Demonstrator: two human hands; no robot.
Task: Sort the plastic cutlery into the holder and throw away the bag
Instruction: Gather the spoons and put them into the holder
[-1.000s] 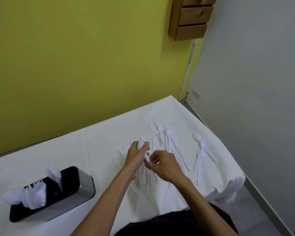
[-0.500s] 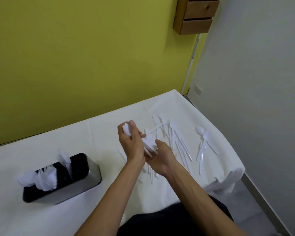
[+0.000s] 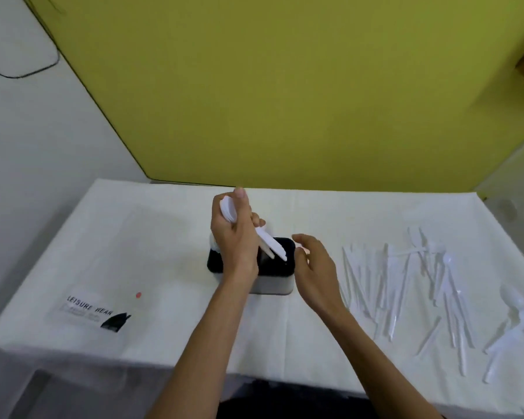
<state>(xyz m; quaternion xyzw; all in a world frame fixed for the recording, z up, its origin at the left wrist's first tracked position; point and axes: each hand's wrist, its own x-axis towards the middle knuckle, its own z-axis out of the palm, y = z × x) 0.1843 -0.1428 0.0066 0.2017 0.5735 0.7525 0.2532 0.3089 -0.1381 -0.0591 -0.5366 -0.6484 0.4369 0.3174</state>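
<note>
Gripping one spoon bundle (image 3: 272,247) above one holder (image 3: 274,286), left hand (image 3: 234,241); right hand (image 3: 315,271) slack; one bag (image 3: 95,310)

I count one holder (image 3: 273,286), one bag (image 3: 88,309), one spoon bundle (image 3: 270,245) in my left hand (image 3: 235,240); the loose cutlery (image 3: 406,285) is too blurred to count.

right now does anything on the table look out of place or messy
White plastic cutlery lies strewn at crossing angles on the white tablecloth, right of the black-topped steel holder. The clear printed plastic bag lies flat at the left, not yet thrown away. Nothing looks broken.
</note>
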